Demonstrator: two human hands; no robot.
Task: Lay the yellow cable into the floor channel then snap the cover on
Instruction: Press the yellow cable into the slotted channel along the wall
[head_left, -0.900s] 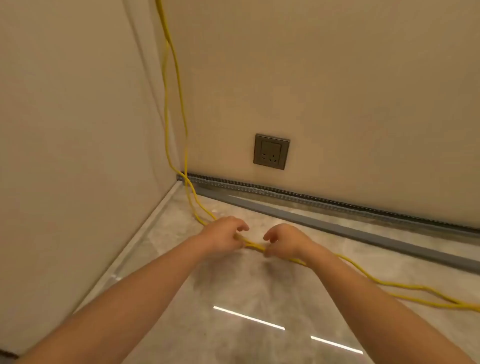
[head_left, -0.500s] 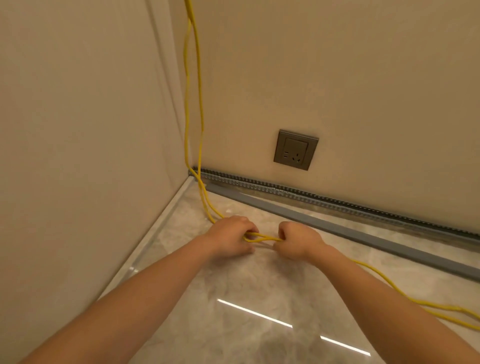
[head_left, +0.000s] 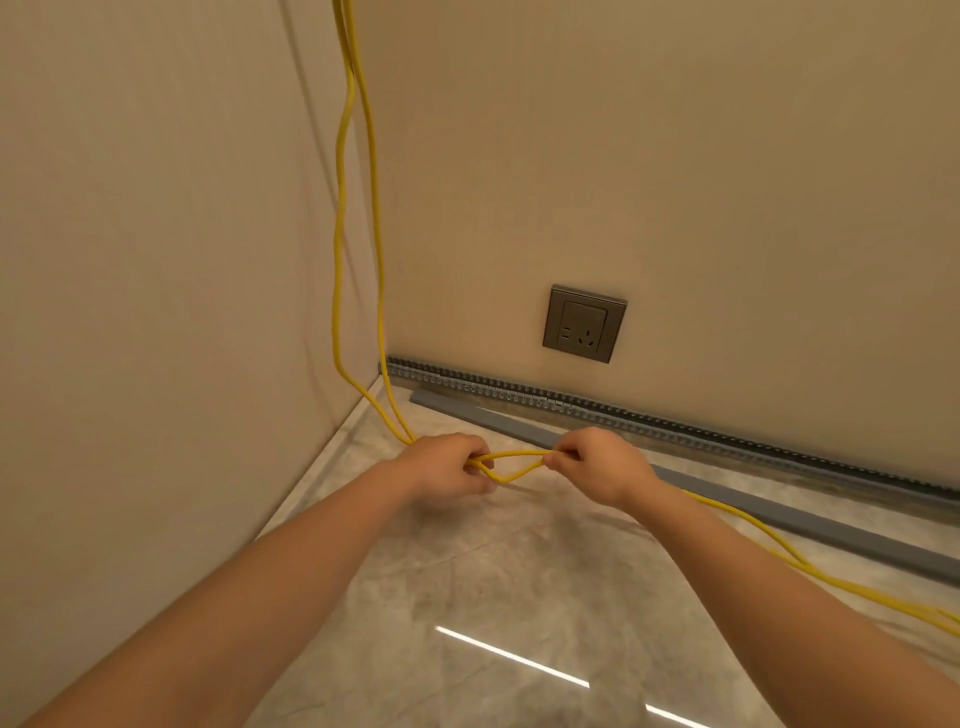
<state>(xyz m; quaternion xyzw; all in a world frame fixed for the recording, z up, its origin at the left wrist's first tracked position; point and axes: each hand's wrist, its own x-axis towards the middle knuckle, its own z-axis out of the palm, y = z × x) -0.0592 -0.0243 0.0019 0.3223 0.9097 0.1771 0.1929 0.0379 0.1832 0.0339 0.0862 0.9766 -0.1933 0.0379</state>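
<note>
Below and left of the wall socket (head_left: 585, 323), the perforated floor channel (head_left: 597, 402) runs along the wall base, with the grey cover (head_left: 779, 512) lying loose on the marble floor (head_left: 519, 582) just in front of it, between the channel and the hands. Left hand (head_left: 447, 467) and right hand (head_left: 597, 465), fingers curled and pinching, hold the doubled yellow cable (head_left: 511, 462) above the floor, short of the channel. Since the earlier frame the hands have separated, opening a small loop between them.
</note>
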